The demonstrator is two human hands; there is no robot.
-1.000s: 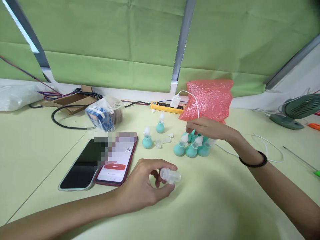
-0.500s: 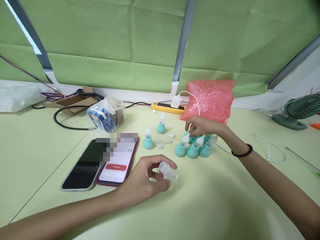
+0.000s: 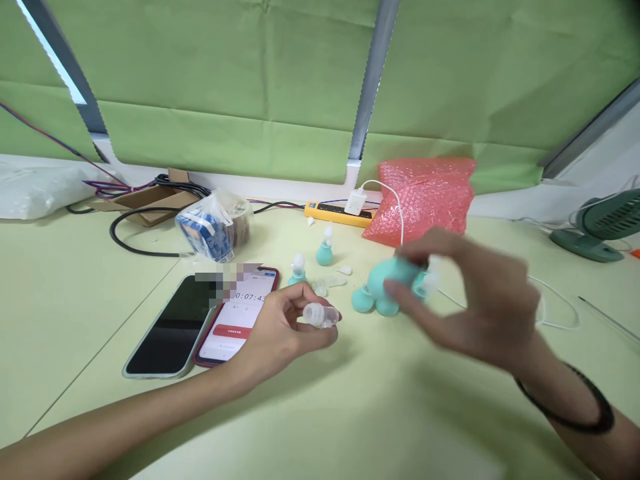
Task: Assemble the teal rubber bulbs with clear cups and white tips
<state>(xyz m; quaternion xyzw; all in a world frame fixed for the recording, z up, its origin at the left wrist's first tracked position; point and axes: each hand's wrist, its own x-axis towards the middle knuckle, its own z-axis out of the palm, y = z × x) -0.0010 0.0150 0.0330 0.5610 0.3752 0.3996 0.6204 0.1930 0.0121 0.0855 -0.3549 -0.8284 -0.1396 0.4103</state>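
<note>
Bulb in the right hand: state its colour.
The bulb in the right hand is turquoise; it shows best in the head view.

I see both bare hands raised in a pinching hold, well apart, fingertips turned toward each other. The left hand (image 3: 285, 330) has its index finger curled over and its thumb (image 3: 317, 338) reaching along below; the left forearm (image 3: 160, 407) runs back from it, out to the person's left. The right hand (image 3: 475, 300), blurred, arches its index finger above the opposed thumb, and the right wrist (image 3: 537, 363) sits behind it, out to the right.
</note>
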